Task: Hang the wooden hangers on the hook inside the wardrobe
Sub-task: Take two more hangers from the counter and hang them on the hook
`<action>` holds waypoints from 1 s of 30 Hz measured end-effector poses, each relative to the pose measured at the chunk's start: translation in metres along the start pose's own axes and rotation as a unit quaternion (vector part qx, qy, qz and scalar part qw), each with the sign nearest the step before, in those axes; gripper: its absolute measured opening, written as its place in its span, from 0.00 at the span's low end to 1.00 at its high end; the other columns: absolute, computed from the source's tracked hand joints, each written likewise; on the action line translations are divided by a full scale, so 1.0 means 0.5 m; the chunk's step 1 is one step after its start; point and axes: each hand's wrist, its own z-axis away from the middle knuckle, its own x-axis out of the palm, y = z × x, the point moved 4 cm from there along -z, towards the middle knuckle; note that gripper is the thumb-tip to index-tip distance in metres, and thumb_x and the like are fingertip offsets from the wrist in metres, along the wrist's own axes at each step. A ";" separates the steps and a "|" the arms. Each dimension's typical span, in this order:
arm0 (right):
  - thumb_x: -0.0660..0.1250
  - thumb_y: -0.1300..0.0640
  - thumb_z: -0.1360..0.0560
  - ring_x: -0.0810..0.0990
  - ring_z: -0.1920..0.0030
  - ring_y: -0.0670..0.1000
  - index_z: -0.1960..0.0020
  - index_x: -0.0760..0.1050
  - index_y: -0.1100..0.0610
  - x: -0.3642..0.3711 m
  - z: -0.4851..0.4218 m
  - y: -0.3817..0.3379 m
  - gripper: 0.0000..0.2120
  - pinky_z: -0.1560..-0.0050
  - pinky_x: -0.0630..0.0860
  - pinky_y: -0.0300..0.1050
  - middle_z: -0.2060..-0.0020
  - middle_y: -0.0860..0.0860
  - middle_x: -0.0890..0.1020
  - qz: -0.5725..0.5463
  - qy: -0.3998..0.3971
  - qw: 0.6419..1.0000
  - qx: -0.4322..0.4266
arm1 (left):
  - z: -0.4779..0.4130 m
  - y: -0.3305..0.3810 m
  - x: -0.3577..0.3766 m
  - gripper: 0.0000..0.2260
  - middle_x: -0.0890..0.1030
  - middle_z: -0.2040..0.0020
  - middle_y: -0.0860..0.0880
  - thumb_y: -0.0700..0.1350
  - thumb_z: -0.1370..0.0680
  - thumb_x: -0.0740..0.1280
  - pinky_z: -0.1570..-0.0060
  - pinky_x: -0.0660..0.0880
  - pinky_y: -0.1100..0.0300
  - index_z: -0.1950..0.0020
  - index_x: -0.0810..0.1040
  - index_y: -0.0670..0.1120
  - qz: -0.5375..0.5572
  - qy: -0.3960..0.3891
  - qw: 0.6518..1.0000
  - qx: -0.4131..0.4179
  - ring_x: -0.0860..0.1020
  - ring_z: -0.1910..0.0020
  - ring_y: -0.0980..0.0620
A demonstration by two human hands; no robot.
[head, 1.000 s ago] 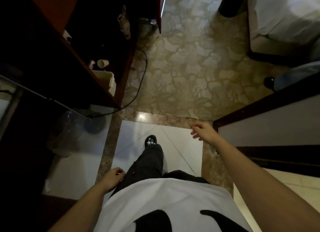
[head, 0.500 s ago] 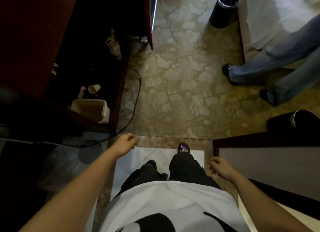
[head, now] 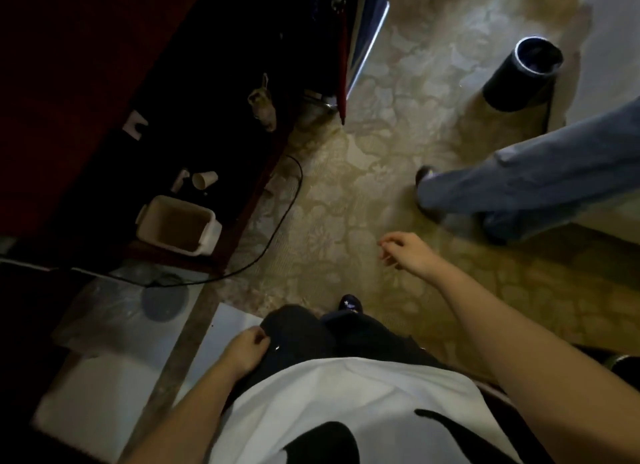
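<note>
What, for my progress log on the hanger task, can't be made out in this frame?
Hangers and hook: none visible in the head view; the dark cabinet interior is lost in shadow.
Small object inside it: too dim to identify.
Second person's legs: cut off by the right edge, blurred.
Right hand: fingertips blurred.

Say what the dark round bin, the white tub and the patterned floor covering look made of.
Dark round bin: metal or glossy plastic; its rim catches a bright highlight. White tub: probably plastic, smooth matte walls, rounded moulded corners. Floor covering: likely carpet, dull, ribbed texture with a floral pattern.
</note>
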 end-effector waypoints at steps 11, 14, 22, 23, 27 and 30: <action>0.54 0.60 0.20 0.71 0.66 0.47 0.42 0.73 0.71 -0.055 -0.094 0.055 0.16 0.66 0.68 0.36 0.62 0.56 0.75 0.090 -0.091 0.988 0.092 | -0.077 0.166 -0.052 0.11 0.78 0.55 0.45 0.44 0.20 0.58 0.52 0.71 0.58 0.62 0.73 0.51 0.106 -0.003 0.994 -0.001 0.76 0.54 0.49; 0.55 0.58 0.20 0.72 0.66 0.48 0.43 0.74 0.70 -0.075 -0.132 0.058 0.16 0.66 0.67 0.38 0.64 0.55 0.75 0.086 -0.092 0.985 0.120 | -0.121 0.220 -0.100 0.10 0.76 0.61 0.48 0.42 0.20 0.58 0.55 0.72 0.57 0.60 0.74 0.47 0.135 -0.011 0.991 0.016 0.75 0.58 0.51; 0.55 0.62 0.20 0.71 0.69 0.49 0.48 0.74 0.66 -0.145 -0.304 -0.170 0.11 0.74 0.68 0.31 0.65 0.56 0.74 0.071 -0.056 0.995 0.041 | -0.231 0.394 -0.307 0.07 0.74 0.57 0.43 0.43 0.20 0.58 0.55 0.70 0.56 0.51 0.73 0.42 0.093 0.018 0.991 0.091 0.73 0.55 0.49; 0.55 0.62 0.20 0.71 0.68 0.49 0.46 0.74 0.66 -0.152 -0.326 -0.210 0.11 0.74 0.68 0.30 0.66 0.55 0.74 0.065 -0.051 0.996 0.022 | -0.236 0.419 -0.338 0.06 0.74 0.55 0.43 0.43 0.19 0.58 0.57 0.69 0.58 0.51 0.73 0.42 0.087 0.023 0.990 0.106 0.73 0.54 0.50; 0.54 0.60 0.20 0.75 0.59 0.49 0.38 0.72 0.62 -0.174 -0.390 -0.375 0.14 0.64 0.71 0.34 0.53 0.56 0.77 0.083 -0.062 0.993 -0.060 | -0.240 0.516 -0.474 0.09 0.76 0.54 0.48 0.45 0.20 0.59 0.59 0.68 0.61 0.47 0.76 0.43 0.069 0.072 0.982 0.158 0.74 0.53 0.52; 0.55 0.59 0.20 0.76 0.56 0.48 0.36 0.71 0.62 -0.190 -0.419 -0.497 0.15 0.65 0.72 0.30 0.49 0.56 0.77 0.107 -0.081 0.982 -0.131 | -0.222 0.577 -0.578 0.10 0.75 0.57 0.56 0.48 0.20 0.58 0.57 0.68 0.62 0.43 0.75 0.47 0.058 0.080 0.977 0.187 0.74 0.51 0.53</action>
